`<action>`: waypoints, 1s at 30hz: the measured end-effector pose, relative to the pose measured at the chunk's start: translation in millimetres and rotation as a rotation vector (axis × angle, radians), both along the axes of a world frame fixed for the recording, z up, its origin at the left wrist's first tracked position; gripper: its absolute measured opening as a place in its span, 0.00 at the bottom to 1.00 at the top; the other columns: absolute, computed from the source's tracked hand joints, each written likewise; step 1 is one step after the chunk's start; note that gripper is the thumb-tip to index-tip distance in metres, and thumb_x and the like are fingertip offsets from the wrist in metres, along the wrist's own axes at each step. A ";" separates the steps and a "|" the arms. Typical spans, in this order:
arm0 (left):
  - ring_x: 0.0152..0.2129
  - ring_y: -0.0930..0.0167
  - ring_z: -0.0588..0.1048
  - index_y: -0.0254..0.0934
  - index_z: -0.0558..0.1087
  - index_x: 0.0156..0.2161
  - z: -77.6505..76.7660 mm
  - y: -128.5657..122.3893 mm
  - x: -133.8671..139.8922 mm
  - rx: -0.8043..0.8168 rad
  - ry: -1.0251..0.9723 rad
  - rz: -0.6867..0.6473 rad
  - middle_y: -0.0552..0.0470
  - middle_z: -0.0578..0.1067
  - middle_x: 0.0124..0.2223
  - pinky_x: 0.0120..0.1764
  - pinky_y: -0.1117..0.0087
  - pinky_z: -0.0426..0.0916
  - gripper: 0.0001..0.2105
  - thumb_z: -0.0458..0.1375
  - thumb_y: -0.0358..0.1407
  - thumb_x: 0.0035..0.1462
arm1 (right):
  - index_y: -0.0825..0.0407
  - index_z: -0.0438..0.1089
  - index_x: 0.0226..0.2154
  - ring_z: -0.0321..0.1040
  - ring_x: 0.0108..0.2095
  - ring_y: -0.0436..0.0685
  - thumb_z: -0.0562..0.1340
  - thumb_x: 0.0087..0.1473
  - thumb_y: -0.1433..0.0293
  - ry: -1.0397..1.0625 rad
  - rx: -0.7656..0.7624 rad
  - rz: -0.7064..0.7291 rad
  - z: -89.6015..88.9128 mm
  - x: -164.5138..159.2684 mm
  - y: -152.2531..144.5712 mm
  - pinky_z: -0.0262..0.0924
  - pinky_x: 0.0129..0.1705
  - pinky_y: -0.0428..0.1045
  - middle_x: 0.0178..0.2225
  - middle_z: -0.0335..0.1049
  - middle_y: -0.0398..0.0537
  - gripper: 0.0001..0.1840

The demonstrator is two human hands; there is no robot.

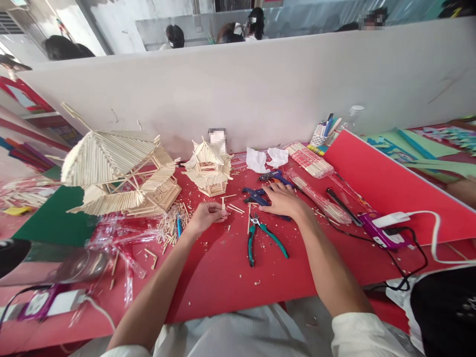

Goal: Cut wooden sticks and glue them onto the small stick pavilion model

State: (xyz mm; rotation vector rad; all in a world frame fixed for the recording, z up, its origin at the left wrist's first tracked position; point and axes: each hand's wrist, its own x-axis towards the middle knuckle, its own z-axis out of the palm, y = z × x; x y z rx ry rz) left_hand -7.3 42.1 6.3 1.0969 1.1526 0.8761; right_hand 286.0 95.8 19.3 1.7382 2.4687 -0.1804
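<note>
My left hand (208, 216) is closed in a pinch on short wooden sticks (223, 203), one of them upright between the fingertips. My right hand (283, 201) lies with fingers spread over a dark blue hand tool (256, 197), partly hidden beneath it. Between my hands, several loose sticks (236, 208) lie on the red table (223, 277). Just below them are pliers (262, 235) with teal-and-black handles, jaws pointing away from me. A small stick pavilion (208, 171) stands beyond my left hand. To its left is a larger stick pavilion (122, 171) with a broad roof.
Plastic-wrapped stick bundles (310, 161) and white tissues (256, 159) lie at the back right. A purple power strip (385, 230) with cables sits by a red board (390, 193). Stick offcuts (171, 225) and a blue pen (179, 226) are at left. A pale partition (238, 94) rises behind.
</note>
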 end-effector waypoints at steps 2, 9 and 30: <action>0.30 0.69 0.80 0.31 0.77 0.33 0.8 -0.3 0.4 -0.001 0.001 0.004 0.48 0.81 0.32 0.41 0.65 0.77 0.24 0.76 0.47 0.35 | 0.59 0.61 0.63 0.49 0.66 0.77 0.58 0.60 0.52 0.029 0.045 0.047 4.7 1.7 -0.2 0.45 0.63 0.66 0.64 0.57 0.70 0.37; 0.30 0.68 0.80 0.32 0.78 0.33 6.0 -3.3 3.8 -0.002 -0.011 -0.014 0.47 0.81 0.32 0.39 0.67 0.77 0.23 0.77 0.44 0.34 | 0.51 0.68 0.51 0.70 0.50 0.64 0.52 0.66 0.53 0.363 -0.054 0.146 40.3 5.4 -18.7 0.60 0.49 0.52 0.51 0.72 0.57 0.23; 0.27 0.69 0.79 0.32 0.78 0.34 6.2 -4.9 3.2 -0.040 0.046 -0.074 0.46 0.81 0.32 0.40 0.65 0.77 0.22 0.75 0.46 0.38 | 0.51 0.76 0.45 0.73 0.35 0.59 0.55 0.64 0.52 0.435 -0.187 0.295 48.3 -25.8 -29.7 0.56 0.35 0.48 0.38 0.79 0.53 0.24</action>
